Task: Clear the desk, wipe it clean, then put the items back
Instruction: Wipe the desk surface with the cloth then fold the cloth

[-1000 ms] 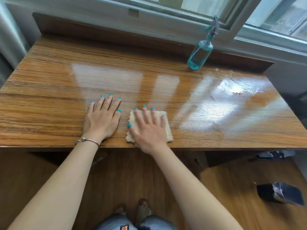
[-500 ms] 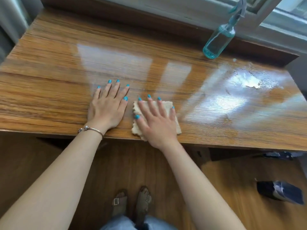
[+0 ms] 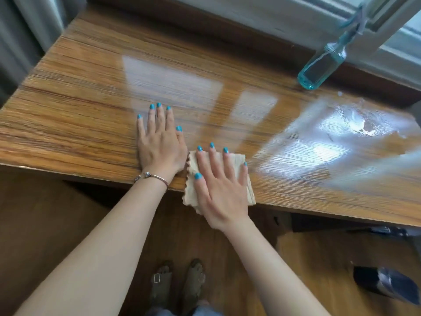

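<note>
With my flat right hand (image 3: 219, 190) pressing the cloth (image 3: 237, 160), I'd sweep toward the wet patch (image 3: 355, 126), left hand (image 3: 159, 144) spread flat, bracing.

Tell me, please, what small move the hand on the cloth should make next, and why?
Probably slide the cloth to the right, toward the wet patch. The right hand presses it flat at the desk front edge, partly overhanging, while liquid shines near the spray bottle. The left hand rests flat beside it.
</note>
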Action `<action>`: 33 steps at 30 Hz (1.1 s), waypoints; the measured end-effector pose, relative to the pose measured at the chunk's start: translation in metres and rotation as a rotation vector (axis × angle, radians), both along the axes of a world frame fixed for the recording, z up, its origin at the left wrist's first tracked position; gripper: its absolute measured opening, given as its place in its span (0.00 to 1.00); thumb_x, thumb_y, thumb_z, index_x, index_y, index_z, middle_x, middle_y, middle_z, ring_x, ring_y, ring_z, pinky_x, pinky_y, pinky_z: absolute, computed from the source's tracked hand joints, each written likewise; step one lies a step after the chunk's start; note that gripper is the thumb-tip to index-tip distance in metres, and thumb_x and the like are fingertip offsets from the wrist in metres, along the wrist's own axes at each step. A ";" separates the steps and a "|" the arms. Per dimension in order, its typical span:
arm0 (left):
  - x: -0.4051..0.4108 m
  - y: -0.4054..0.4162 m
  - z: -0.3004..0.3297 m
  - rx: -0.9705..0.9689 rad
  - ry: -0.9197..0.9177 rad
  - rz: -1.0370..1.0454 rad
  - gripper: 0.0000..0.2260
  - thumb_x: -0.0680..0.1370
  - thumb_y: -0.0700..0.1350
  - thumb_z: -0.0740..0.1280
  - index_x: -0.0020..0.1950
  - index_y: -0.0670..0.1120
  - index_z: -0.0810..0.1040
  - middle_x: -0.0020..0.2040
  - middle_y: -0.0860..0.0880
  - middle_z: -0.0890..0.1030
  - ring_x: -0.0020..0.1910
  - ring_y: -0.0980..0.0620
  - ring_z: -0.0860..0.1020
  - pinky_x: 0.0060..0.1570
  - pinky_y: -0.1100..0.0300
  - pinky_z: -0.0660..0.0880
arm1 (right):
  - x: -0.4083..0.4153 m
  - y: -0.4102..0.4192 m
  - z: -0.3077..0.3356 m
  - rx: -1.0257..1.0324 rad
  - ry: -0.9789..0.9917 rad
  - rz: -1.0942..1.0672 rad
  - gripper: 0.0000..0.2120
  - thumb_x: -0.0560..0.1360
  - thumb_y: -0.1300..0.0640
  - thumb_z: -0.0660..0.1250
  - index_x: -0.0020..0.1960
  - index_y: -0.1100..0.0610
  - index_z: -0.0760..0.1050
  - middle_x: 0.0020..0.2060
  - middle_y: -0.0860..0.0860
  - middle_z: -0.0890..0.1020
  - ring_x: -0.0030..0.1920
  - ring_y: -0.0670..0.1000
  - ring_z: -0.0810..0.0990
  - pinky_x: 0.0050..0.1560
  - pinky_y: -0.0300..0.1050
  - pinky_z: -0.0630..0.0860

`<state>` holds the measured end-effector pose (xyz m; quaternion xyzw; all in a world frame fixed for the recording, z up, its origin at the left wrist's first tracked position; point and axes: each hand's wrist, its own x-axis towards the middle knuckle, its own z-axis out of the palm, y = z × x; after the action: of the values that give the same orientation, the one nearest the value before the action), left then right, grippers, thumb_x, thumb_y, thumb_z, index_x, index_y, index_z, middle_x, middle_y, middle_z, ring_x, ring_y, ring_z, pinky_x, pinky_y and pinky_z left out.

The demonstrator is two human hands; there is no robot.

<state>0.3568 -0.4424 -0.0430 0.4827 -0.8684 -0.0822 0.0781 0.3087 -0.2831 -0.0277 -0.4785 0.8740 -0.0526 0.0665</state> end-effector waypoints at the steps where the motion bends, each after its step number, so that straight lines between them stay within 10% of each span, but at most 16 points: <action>1: -0.003 0.002 0.001 0.001 0.005 -0.004 0.26 0.83 0.51 0.45 0.80 0.46 0.47 0.80 0.46 0.47 0.79 0.49 0.44 0.76 0.47 0.40 | -0.003 0.004 0.001 0.015 0.008 0.020 0.25 0.81 0.42 0.38 0.78 0.40 0.39 0.79 0.43 0.43 0.78 0.51 0.37 0.75 0.63 0.38; 8: -0.001 -0.003 0.000 0.012 -0.023 -0.010 0.26 0.83 0.51 0.44 0.80 0.47 0.44 0.80 0.47 0.45 0.79 0.50 0.43 0.76 0.47 0.41 | -0.087 -0.143 0.003 0.074 -0.101 -0.052 0.25 0.82 0.44 0.42 0.78 0.40 0.42 0.79 0.45 0.44 0.79 0.53 0.39 0.73 0.65 0.37; 14: -0.003 0.003 -0.001 0.004 -0.024 -0.018 0.26 0.83 0.52 0.43 0.79 0.47 0.42 0.80 0.47 0.44 0.78 0.50 0.42 0.76 0.48 0.41 | -0.028 -0.015 0.000 0.021 0.024 0.153 0.25 0.82 0.41 0.39 0.77 0.37 0.37 0.79 0.42 0.41 0.78 0.50 0.35 0.75 0.60 0.35; 21: -0.002 -0.004 -0.006 -0.009 -0.044 -0.002 0.26 0.82 0.53 0.42 0.80 0.49 0.42 0.80 0.49 0.44 0.78 0.51 0.42 0.76 0.49 0.40 | -0.124 -0.136 0.003 0.064 -0.057 0.029 0.24 0.82 0.42 0.42 0.78 0.39 0.44 0.79 0.45 0.46 0.79 0.53 0.42 0.74 0.65 0.40; 33: -0.009 0.000 0.001 0.001 -0.067 0.048 0.25 0.83 0.50 0.45 0.80 0.48 0.47 0.80 0.49 0.48 0.79 0.51 0.46 0.76 0.48 0.44 | -0.024 -0.007 -0.005 -0.034 -0.027 0.148 0.26 0.82 0.39 0.40 0.78 0.40 0.43 0.80 0.47 0.45 0.78 0.55 0.38 0.74 0.66 0.37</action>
<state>0.3480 -0.4425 -0.0422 0.5059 -0.8587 -0.0647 0.0505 0.2844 -0.2901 -0.0325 -0.5419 0.8344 -0.0688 0.0738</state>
